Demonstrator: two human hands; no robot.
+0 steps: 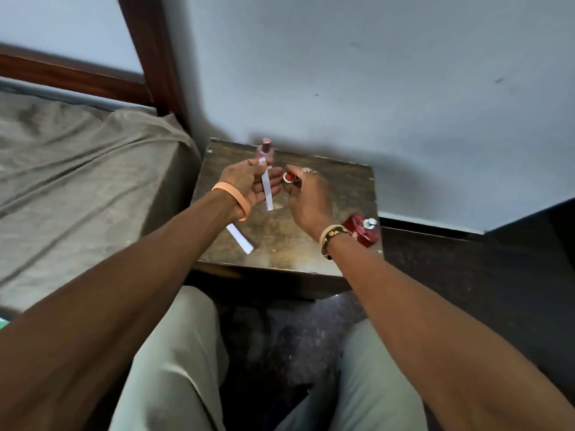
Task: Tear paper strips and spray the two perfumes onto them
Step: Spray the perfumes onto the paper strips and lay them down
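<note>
**A:** Left hand, status?

**B:** Left hand [249, 185] is raised over the table [280, 247]. Thumb and forefinger pinch the top end of a paper strip [267, 191]. The strip hangs down across the palm, and the other fingers lie loosely straight behind it. There is an orange wristband [238, 202] at the wrist.

**A:** Right hand?

**B:** Right hand [308, 199] is just beside the left, with its back to the camera. The fingertips are curled in and grip a small red cap [289, 177] with a silver rim. The cap's open end faces the strip, close to it but not touching. A ring [306, 170] sits on one finger and a patterned bracelet [329, 241] on the wrist.

**A:** Perfumes?

**B:** The pink perfume bottle [265, 152] stands upright at the table's far edge by the wall [373, 88], behind the left hand's fingertips, with its cap on. The red perfume bottle [362, 231] is near the table's right edge, partly hidden by the right wrist, and its silver spray head is bare. I cannot tell whether it stands straight.

**A:** Other paper?

**B:** A second strip [240, 238] lies flat on the table near its front left, below the left wrist and held by no one.

**A:** Surroundings?

**B:** A bed [77, 181] with a rumpled grey-brown sheet is directly left of the table.
</note>
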